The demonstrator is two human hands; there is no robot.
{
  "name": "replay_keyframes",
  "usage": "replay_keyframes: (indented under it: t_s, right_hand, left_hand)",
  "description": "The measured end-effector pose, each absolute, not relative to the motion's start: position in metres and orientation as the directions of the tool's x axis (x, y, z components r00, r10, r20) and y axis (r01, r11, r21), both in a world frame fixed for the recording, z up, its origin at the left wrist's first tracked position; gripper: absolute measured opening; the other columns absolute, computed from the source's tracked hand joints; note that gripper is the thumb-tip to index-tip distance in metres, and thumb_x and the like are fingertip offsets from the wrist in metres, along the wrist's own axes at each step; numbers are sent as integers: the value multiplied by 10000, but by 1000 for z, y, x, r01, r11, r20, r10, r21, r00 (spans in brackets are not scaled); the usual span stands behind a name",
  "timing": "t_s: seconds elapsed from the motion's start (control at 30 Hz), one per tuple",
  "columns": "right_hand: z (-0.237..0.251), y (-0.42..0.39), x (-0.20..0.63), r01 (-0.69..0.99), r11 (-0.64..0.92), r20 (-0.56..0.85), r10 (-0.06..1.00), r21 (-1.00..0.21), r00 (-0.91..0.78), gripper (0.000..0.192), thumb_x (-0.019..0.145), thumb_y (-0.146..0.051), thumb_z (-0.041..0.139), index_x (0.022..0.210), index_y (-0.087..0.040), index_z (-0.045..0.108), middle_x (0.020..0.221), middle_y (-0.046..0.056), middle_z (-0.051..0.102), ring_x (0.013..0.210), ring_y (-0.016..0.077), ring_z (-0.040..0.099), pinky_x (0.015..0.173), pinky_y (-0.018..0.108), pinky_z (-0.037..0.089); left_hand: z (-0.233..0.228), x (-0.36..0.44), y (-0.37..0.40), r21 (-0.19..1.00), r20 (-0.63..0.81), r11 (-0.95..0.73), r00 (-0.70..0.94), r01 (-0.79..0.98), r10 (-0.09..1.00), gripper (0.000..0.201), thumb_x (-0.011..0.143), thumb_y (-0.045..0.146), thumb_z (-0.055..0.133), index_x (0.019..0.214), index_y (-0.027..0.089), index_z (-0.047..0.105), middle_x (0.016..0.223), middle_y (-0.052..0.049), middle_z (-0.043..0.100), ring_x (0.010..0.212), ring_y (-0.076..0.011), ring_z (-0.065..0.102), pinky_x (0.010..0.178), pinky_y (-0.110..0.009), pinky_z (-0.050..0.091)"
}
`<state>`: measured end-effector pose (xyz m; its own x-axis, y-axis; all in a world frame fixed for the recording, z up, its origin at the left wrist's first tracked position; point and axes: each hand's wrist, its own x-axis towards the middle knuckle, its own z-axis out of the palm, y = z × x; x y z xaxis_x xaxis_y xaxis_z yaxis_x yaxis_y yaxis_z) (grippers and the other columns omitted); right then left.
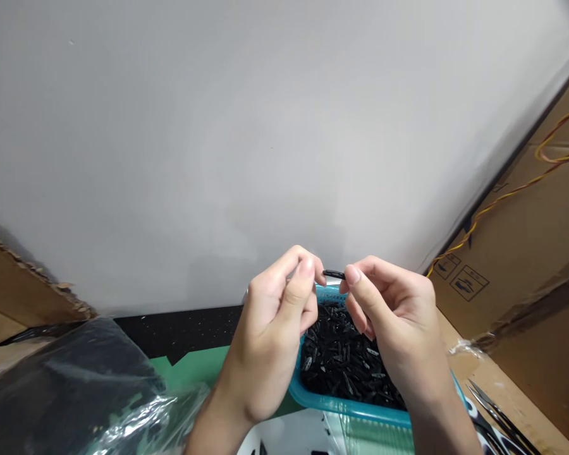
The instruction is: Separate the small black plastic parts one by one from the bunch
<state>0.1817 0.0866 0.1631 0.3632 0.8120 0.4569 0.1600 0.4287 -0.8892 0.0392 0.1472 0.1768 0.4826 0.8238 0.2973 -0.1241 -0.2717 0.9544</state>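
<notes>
Between thumb and fingertips, my right hand (398, 316) pinches one end of a slim black plastic piece (334, 274). My left hand (275, 328) is closed, thumb against curled fingers, and a fingertip meets the piece's other end. Whether the left fingers hold anything else is hidden. Under both hands stands a teal plastic basket (351, 404), filled with many small black pieces (339, 354) of a similar slim shape. Its right part is covered by my right hand and forearm.
A clear plastic bag (76, 392) lies at left on a green sheet (196, 365). A white surface (289, 436) with dark bits is in front. Tweezers (497, 411) and scissors (486, 433) lie right, near a cardboard box (526, 253) and twisted wire (507, 196). A grey wall (265, 126) rises behind.
</notes>
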Motion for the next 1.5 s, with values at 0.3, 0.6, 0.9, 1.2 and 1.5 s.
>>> replay_keyframes:
  t_s: [0.3, 0.6, 0.9, 1.2, 1.5]
  right_hand:
    - [157, 89, 190, 618, 125, 439, 810, -776, 388, 421, 1025, -383, 742, 689, -223, 546, 565, -76, 461, 512, 93, 366, 496, 262, 265]
    - [154, 87, 162, 636, 524, 589, 797, -566, -131, 148, 1072, -137, 705, 1134, -249, 779, 918, -18, 749, 700, 115, 614, 636, 250, 463]
    - [144, 95, 169, 780, 463, 664, 743, -420, -83, 135, 1080, -144, 717, 1061, -239, 811, 892, -8, 696, 651, 132, 549, 587, 279, 426]
    - [147, 98, 167, 684, 546, 743, 669, -484, -8, 186, 1083, -92, 683, 1028, -196, 827, 1049, 46, 736, 744, 131, 682, 612, 266, 534]
    - [152, 89, 180, 656, 559, 844, 473, -508, 251, 184, 1012, -57, 786, 1048, -234, 823, 960, -48, 864, 797, 96, 816, 781, 197, 685]
  left_hand:
    - [174, 39, 159, 925, 197, 12, 507, -379, 839, 516, 1144, 664, 330, 1028, 259, 627, 509, 102, 366, 445, -103, 159, 416, -203, 149]
    - [173, 39, 173, 577, -173, 468, 459, -670, 871, 294, 1152, 210, 393, 1042, 132, 654, 570, 93, 390, 409, -65, 334, 382, -162, 322]
    - [167, 41, 165, 524, -132, 511, 527, -681, 839, 204, 1121, 200, 523, 1081, 144, 715, 984, -91, 720, 819, -161, 765, 733, -251, 701]
    - [182, 39, 155, 587, -133, 474, 500, -656, 856, 255, 1039, 260, 613, 1182, 135, 783, 1140, -125, 747, 1040, -213, 776, 859, -295, 708]
    - [177, 36, 159, 930, 293, -156, 411, -334, 863, 305, 1086, 291, 615, 795, 221, 557, 858, 11, 495, 868, -170, 447, 813, -253, 434]
